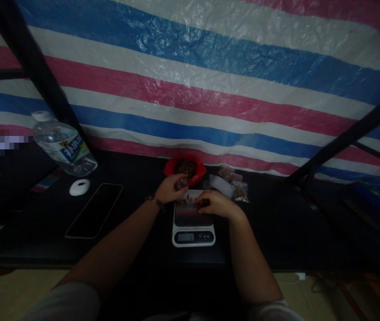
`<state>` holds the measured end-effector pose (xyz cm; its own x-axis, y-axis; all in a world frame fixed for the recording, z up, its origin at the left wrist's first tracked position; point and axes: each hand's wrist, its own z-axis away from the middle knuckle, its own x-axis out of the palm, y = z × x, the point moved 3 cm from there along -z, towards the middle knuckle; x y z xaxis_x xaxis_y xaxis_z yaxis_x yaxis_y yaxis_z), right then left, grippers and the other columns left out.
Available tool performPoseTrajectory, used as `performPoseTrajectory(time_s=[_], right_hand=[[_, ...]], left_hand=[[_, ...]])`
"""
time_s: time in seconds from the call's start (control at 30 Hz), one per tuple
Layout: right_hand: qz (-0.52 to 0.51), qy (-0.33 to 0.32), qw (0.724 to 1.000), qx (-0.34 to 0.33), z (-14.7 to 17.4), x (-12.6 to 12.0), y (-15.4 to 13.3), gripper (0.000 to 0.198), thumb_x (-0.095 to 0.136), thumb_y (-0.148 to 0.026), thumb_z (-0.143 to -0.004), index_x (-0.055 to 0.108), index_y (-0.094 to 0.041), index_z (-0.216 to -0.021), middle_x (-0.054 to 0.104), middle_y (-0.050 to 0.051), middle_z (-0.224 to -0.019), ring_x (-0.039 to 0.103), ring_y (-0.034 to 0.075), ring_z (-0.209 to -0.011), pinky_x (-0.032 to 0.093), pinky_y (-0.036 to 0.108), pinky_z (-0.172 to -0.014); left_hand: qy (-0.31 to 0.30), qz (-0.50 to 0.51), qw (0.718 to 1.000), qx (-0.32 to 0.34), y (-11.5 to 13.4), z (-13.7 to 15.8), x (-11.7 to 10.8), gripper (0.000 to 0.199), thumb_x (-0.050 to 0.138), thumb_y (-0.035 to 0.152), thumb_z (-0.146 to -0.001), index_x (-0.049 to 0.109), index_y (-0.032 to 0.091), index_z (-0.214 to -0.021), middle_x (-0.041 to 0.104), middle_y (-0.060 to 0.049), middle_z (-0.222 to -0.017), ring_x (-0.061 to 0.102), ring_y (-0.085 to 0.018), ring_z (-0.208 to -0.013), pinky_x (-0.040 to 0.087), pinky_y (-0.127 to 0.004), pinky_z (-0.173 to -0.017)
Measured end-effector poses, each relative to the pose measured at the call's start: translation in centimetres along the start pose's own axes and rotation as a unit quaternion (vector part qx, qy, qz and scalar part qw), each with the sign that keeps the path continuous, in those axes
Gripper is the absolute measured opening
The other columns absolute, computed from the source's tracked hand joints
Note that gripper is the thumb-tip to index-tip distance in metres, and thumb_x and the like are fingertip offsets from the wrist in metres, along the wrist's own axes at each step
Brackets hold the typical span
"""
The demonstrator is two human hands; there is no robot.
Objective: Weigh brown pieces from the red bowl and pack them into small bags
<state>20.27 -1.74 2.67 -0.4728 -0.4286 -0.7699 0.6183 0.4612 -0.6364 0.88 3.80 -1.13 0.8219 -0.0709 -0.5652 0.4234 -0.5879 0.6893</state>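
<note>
A white kitchen scale (pixel 193 240) with a digital display sits on the black table. Several small brown pieces (pixel 190 197) are scattered on its plate. My left hand (pixel 170 189) is closed at the scale's far left corner, around what looks like a small clear plastic bag (pixel 182 182). Over the plate's right side, my right hand (pixel 217 203) has its fingers bent and drawn together by the brown pieces; whatever lies between the fingertips is too dark to tell. Just behind my left hand stands a red bowl (pixel 199 168) containing many brown pieces.
Small filled zip bags (pixel 241 191) and a whitish packet (pixel 222 186) lie right of the bowl. Leftward are a phone (pixel 94 211), a white oval case (pixel 79 187) and a plastic bottle (pixel 61 145). Behind hangs a striped sheet (pixel 190 93), with black frame bars (pixel 350 133) slanting at both sides.
</note>
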Motion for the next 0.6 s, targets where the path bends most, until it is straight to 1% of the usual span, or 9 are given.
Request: performPoseTrajectory(time_s=[0.17, 0.3, 0.5, 0.6], right_hand=[[0.054, 0.007, 0.998, -0.032, -0.7, 0.8, -1.3, 0.014, 0.066, -0.014, -0.073, 0.072, -0.019, -0.085, 0.068, 0.002, -0.085, 0.060, 0.016, -0.081, 0.045, 0.026, -0.074], [0.097, 0.011, 0.994, -0.045, -1.0, 1.4, -2.0, 0.017, 0.061, -0.008, -0.073, 0.071, -0.019, -0.080, 0.066, 0.002, -0.079, 0.058, 0.015, -0.077, 0.044, 0.027, -0.074], [0.154, 0.073, 0.985, -0.037, -1.3, 2.1, -2.3, 0.018, 0.058, -0.004, -0.072, 0.068, -0.018, -0.078, 0.064, 0.005, -0.082, 0.057, 0.018, -0.085, 0.044, 0.030, -0.081], [0.136, 0.108, 0.984, -0.047, -1.7, 1.6, -2.2, 0.017, 0.058, -0.005, -0.074, 0.067, -0.018, -0.081, 0.062, 0.005, -0.084, 0.058, 0.017, -0.084, 0.046, 0.028, -0.079]], left_hand=[[-0.006, 0.010, 1.000, 0.003, 0.0, 0.0, 0.0, 0.044, 0.062, 0.028, -0.075, 0.058, 0.016, -0.118, 0.068, -0.007, -0.098, 0.065, -0.021, -0.085, 0.052, -0.034, -0.078], [-0.001, 0.015, 1.000, 0.002, 0.2, 0.0, 0.0, 0.045, 0.061, 0.027, -0.074, 0.058, 0.016, -0.118, 0.068, -0.006, -0.097, 0.065, -0.020, -0.083, 0.052, -0.032, -0.077], [-0.002, 0.012, 1.000, 0.006, 0.3, 0.1, -0.2, 0.044, 0.061, 0.028, -0.075, 0.058, 0.017, -0.118, 0.069, -0.007, -0.097, 0.065, -0.021, -0.086, 0.052, -0.034, -0.080], [-0.001, 0.000, 1.000, 0.021, 0.2, 0.1, -0.1, 0.045, 0.061, 0.029, -0.075, 0.057, 0.016, -0.118, 0.068, -0.009, -0.101, 0.064, -0.023, -0.093, 0.051, -0.036, -0.083]])
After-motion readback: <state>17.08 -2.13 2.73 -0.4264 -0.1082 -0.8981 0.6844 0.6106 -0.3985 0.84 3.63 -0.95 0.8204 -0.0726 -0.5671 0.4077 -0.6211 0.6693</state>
